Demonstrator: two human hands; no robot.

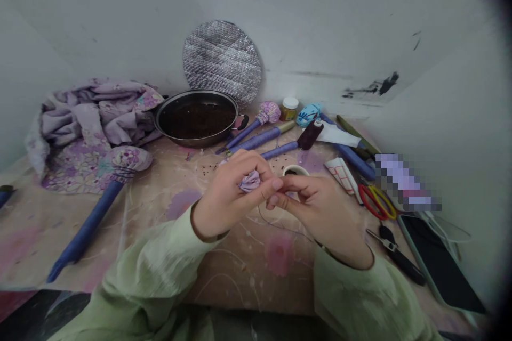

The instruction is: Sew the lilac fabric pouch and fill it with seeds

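- Over the near part of the patterned table cover (228,277), the gathered floral cloth bundle (250,182) sits in the curl of the left hand (228,200); if those fingers slackened, its folds could slip or open out.
- Beneath the two hands, a thin dark thread (288,230) hangs in a loose curve towards the right wrist; that slack might snag on the wrist or knot on itself if drawn quickly.
- Just behind the right hand (320,208) is a small white cup (307,171) with dark contents; a knuckle swinging back could, I think, tip it and spill them.
- Left fingers: bent in around the cloth bundle, with a narrow gap at most between thumb and forefinger; the thumb tip meets the right fingertips.
- Right fingers: drawn together in a close pinch against the left ones. Whatever lies between them is hidden, so I cannot tell whether they grip the thread.
- Beyond the hands lies a spool of dark thread (311,136), near a white-lidded jar (288,111); red-and-yellow-handled scissors (376,203) rest to the right, well apart from the fingers.
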